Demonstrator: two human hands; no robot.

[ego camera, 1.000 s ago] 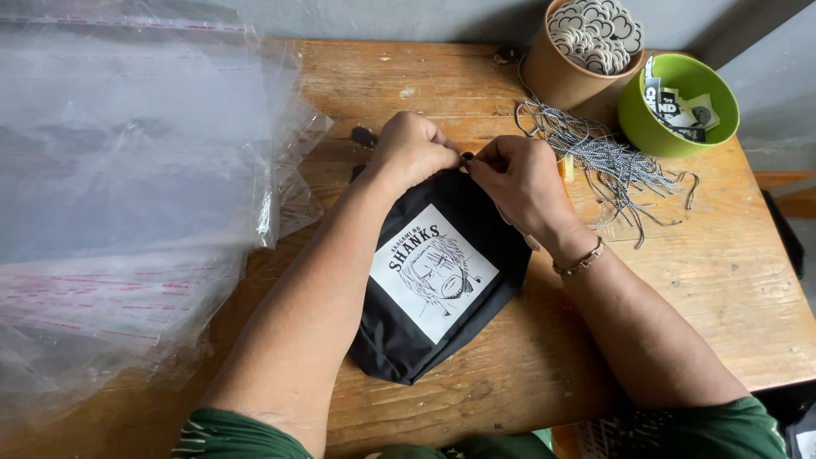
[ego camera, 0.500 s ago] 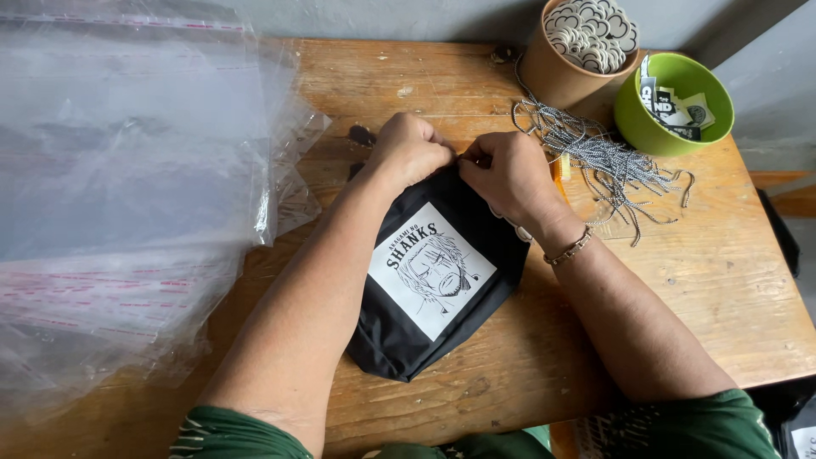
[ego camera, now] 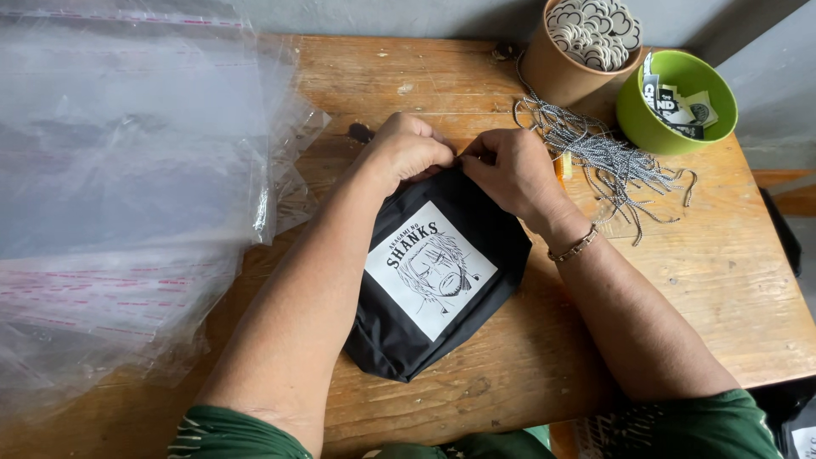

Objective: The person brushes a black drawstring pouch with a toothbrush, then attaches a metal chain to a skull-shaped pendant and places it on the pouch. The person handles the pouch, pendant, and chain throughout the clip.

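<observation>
Head view: folded black garment [ego camera: 438, 280] with white printed square, mid-bench toward front edge; left hand [ego camera: 408, 151] and right hand [ego camera: 510, 170] pinched together on its top edge; clear bags [ego camera: 127, 187] heaped at left edge; cord bundle [ego camera: 603, 153], brown cup [ego camera: 561, 76], green bowl [ego camera: 714, 110] at back right corner.

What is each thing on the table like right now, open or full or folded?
black garment: folded, flat, both hands at its top edge
left hand: pinching
right hand: pinching
brown cup: upright, full of round tags
green bowl: holds cards
cords: loose heap
plastic bags: stacked
</observation>
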